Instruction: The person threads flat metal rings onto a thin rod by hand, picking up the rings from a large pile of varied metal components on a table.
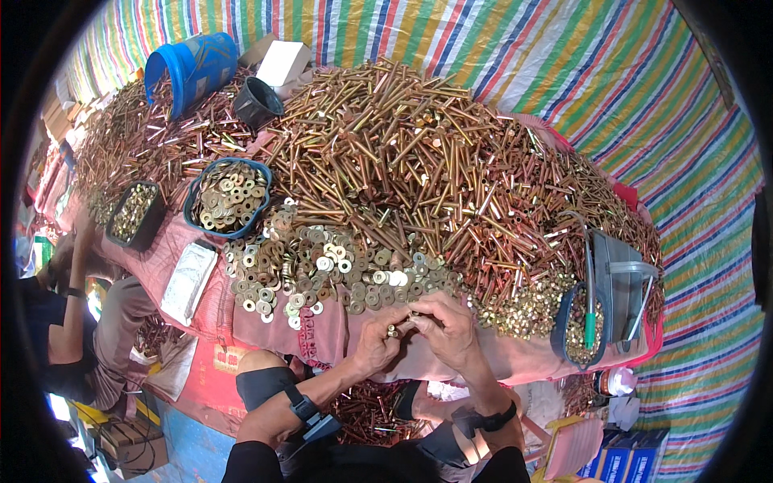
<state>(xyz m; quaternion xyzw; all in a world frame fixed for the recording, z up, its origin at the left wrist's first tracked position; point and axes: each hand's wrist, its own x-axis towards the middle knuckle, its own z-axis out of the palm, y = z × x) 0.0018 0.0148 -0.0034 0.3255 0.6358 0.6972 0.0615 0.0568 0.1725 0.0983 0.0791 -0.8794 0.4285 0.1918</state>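
Note:
My left hand (pixel 378 344) is closed around a gold-coloured bolt (pixel 392 331), whose round end shows between thumb and fingers. Beside it, my right hand (pixel 447 330) has thumb and fingers pinched together at a small metal piece, too small to name. Both hands are close together at the front edge of the pink-covered work surface (pixel 270 328). Just beyond them lie loose flat washers (pixel 362 278), and past those rises a big heap of long gold-coloured bolts (pixel 403 153). Small brass-coloured nuts (pixel 515 310) are piled right of my right hand.
A blue basin (pixel 188 211) of washers and a dark tub (pixel 149 229) of nuts stand left. At right are a nut-filled tub (pixel 561 338) and a grey plastic container (pixel 616 278). A blue bucket (pixel 201 72) lies tipped at the back. A co-worker's arm (pixel 78 262) shows far left.

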